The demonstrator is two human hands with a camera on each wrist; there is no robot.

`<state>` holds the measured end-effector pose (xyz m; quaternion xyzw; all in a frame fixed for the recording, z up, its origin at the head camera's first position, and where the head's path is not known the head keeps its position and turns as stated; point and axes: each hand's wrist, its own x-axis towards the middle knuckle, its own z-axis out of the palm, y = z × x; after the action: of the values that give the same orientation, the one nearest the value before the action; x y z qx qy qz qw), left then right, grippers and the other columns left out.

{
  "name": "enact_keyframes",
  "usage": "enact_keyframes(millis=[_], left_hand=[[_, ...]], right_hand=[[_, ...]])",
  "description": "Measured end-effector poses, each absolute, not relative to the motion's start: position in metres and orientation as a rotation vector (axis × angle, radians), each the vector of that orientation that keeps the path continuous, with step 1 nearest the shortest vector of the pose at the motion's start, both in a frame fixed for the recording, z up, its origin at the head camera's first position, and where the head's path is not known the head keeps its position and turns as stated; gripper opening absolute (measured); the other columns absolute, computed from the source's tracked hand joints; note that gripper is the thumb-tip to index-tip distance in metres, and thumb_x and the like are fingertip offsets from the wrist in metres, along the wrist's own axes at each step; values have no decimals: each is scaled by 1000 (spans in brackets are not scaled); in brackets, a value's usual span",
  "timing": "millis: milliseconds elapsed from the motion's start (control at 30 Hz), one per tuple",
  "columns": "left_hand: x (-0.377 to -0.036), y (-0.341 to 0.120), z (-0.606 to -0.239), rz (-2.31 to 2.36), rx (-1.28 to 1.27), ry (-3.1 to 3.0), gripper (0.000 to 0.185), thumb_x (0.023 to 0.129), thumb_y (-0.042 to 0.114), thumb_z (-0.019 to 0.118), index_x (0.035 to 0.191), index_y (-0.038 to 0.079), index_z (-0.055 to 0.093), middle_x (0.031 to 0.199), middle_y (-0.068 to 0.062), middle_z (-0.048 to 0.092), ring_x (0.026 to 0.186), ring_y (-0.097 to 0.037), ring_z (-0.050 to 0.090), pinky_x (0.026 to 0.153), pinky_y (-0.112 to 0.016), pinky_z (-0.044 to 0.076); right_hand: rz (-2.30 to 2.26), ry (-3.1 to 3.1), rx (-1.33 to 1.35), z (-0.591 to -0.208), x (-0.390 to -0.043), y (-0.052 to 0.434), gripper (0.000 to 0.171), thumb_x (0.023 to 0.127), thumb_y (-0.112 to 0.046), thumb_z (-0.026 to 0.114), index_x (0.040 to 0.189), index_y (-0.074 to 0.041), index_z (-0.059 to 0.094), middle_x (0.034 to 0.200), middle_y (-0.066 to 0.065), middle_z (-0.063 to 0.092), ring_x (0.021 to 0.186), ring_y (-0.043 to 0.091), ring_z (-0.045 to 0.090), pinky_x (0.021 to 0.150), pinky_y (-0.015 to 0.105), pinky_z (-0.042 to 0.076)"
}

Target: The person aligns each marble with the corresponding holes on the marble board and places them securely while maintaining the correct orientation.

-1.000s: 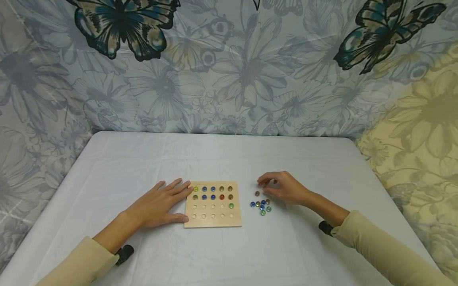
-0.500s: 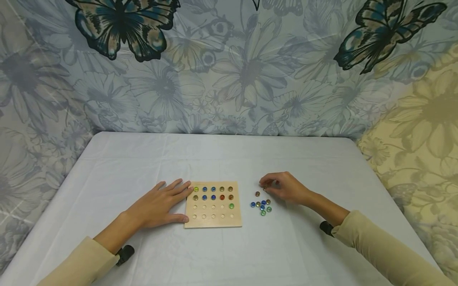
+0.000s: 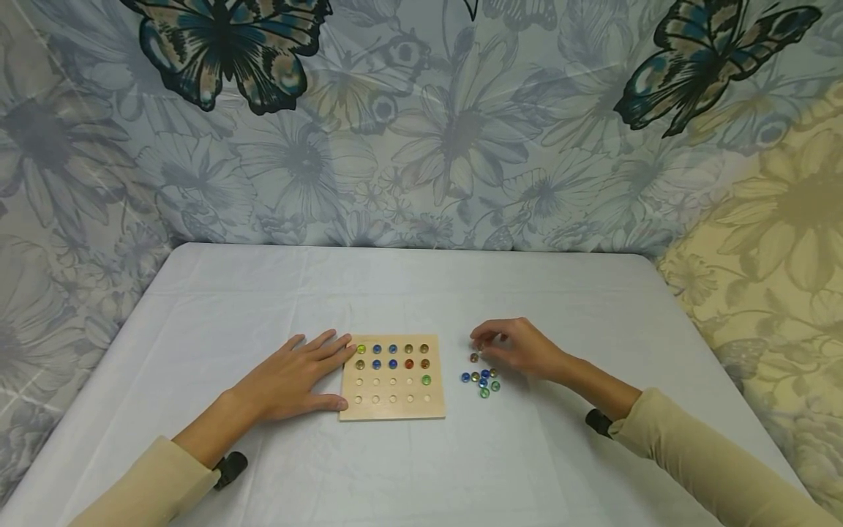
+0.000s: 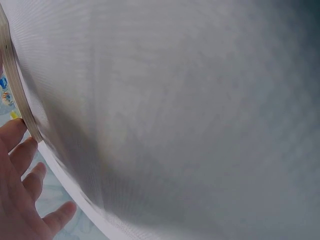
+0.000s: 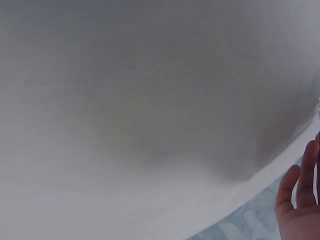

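Note:
In the head view my left hand [image 3: 286,379] lies with fingers spread at the left edge of a wooden board [image 3: 402,416], fingertips and thumb resting on its margin. The board has rows of round hollows. Glass marbles [image 3: 392,364] in yellow, blue, amber and red fill the two far rows, and one green marble [image 3: 426,380] sits at the right of the third row. My right hand [image 3: 520,350] pinches a small marble [image 3: 480,348] between thumb and fingertips, mostly hidden by the fingers. Just below it lies a brownish marble [image 3: 473,358].
A loose cluster of blue, green and amber marbles [image 3: 484,382] lies right of the board on the white-clothed table [image 3: 316,476]. Patterned fabric with butterflies [image 3: 227,51] hangs behind the table. Each wrist carries a small black camera [image 3: 230,470].
My right hand closed its fingertips around a marble above the cluster and has shifted slightly left with it. The left hand and the board stay in place.

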<state>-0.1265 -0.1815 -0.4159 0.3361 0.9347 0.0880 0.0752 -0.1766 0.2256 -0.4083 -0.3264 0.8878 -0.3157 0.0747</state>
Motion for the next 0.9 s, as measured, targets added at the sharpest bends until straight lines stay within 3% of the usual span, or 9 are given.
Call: enact_keyframes(millis=[900], left_hand=[[-128,-183,-419,278,1022,2808,88,90,72,49,156,16,36,161,-5,31,148,-33,26,112,-65,25]], right_hand=[[-1038,2462,-1163,-401,-152,176,26,89,-2,73,114,-8,71,102,-4,74,91,7,64,78,35,54]])
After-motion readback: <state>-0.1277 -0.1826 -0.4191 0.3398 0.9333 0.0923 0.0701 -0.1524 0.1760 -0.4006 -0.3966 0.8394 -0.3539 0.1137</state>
